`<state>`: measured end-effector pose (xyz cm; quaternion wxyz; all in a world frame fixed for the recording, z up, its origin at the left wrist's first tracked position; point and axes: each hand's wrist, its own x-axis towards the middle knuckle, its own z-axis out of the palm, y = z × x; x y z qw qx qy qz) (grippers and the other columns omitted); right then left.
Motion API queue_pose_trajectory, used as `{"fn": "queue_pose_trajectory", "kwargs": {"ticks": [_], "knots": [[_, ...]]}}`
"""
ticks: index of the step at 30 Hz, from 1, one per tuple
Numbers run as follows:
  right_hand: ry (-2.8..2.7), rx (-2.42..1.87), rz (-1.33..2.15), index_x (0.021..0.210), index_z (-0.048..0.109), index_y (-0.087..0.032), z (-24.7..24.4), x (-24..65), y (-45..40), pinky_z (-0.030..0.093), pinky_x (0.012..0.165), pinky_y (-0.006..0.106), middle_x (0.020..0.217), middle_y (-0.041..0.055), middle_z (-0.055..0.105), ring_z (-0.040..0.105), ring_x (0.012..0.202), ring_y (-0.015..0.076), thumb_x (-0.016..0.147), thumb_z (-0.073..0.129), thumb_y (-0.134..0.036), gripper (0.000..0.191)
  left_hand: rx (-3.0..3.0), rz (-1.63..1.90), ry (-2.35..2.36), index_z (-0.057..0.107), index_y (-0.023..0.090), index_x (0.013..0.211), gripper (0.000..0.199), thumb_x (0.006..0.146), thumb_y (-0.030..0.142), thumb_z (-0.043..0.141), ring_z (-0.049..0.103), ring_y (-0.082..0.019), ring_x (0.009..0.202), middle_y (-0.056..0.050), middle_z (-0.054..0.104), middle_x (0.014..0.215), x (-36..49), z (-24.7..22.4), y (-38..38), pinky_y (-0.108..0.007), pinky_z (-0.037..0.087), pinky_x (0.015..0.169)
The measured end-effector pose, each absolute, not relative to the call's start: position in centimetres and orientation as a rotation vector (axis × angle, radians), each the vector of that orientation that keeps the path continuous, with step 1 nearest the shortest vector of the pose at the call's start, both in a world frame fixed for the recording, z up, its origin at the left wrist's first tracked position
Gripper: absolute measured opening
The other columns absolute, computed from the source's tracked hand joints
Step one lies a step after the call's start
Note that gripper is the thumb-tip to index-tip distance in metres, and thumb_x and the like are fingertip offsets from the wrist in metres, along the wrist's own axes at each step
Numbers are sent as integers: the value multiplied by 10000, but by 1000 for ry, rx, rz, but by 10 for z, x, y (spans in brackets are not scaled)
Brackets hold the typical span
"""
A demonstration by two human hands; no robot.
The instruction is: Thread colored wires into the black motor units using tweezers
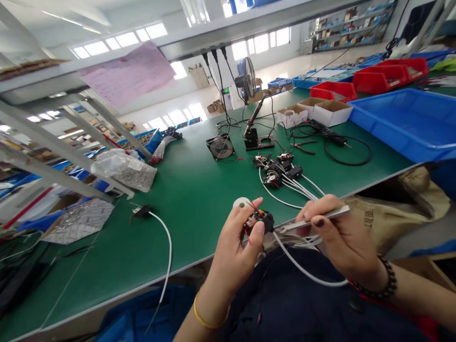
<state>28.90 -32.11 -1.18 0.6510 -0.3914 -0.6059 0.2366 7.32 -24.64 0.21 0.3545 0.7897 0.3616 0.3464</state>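
My left hand (pixel 233 237) is closed around a small black housing (pixel 268 221) with its inner parts and thin red wires exposed. A white cable (pixel 297 268) runs from the housing, curving below my right hand. My right hand (pixel 337 232) pinches a pair of silver metal tweezers (pixel 317 220), whose narrow end points at the housing; I cannot tell whether they touch. Just beyond my left fingers lies a white round disc (pixel 242 203), partly hidden. Several similar black housings (pixel 276 170) with white cables sit in a pile ahead, and another wired housing (pixel 142 211) lies to the left.
On the green table (pixel 188 199) stand a small fan (pixel 221 147) and a soldering iron (pixel 253 116) in its stand. Pliers (pixel 303 146), a black-corded tool (pixel 327 133), white boxes (pixel 331 112) and a blue bin (pixel 409 121) are at right. A bag of metal parts (pixel 130 173) lies left.
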Motion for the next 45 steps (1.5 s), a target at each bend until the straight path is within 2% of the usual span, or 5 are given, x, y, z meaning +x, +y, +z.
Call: {"fn": "queue_pose_trajectory", "kwargs": {"ticks": [8, 21, 28, 36, 45], "knots": [[-1504, -862, 483, 1096, 608, -253, -18, 280, -316, 561, 645, 299, 893, 25, 665, 686, 721, 177, 1152, 499, -272, 125, 1919, 972, 1040, 708, 223, 1405, 440, 1051, 449, 575, 614, -204, 852, -48, 655, 998, 65, -11, -262, -332, 513, 835], [-1762, -827, 228, 1119, 621, -244, -8, 273, -311, 578, 686, 346, 877, 51, 715, 717, 763, 223, 1127, 508, -239, 113, 1985, 991, 1093, 728, 228, 1367, 409, 1035, 435, 607, 625, -217, 862, -45, 593, 944, 64, -9, -266, -347, 544, 839], [-1574, -914, 478, 1008, 637, -241, -20, 276, -309, 536, 640, 304, 835, 25, 671, 656, 708, 187, 1151, 511, -341, 216, 1967, 957, 1025, 748, 221, 1289, 364, 1031, 432, 603, 660, -253, 977, -76, 634, 1013, 65, -12, -266, -377, 557, 910], [-1451, -912, 703, 1023, 667, -240, -29, 276, -307, 533, 635, 288, 835, 19, 671, 654, 712, 182, 1152, 529, -384, 237, 1959, 971, 1048, 738, 249, 1327, 361, 1047, 434, 604, 633, -230, 914, -48, 593, 967, 62, -17, -265, -353, 541, 869], [-1447, -839, 742, 1049, 660, -259, -31, 272, -306, 528, 657, 266, 853, 1, 653, 633, 725, 162, 1155, 538, -376, 199, 1953, 1022, 1045, 733, 260, 1337, 360, 1059, 443, 594, 627, -223, 945, -47, 589, 1001, 59, -21, -268, -349, 522, 903]]}}
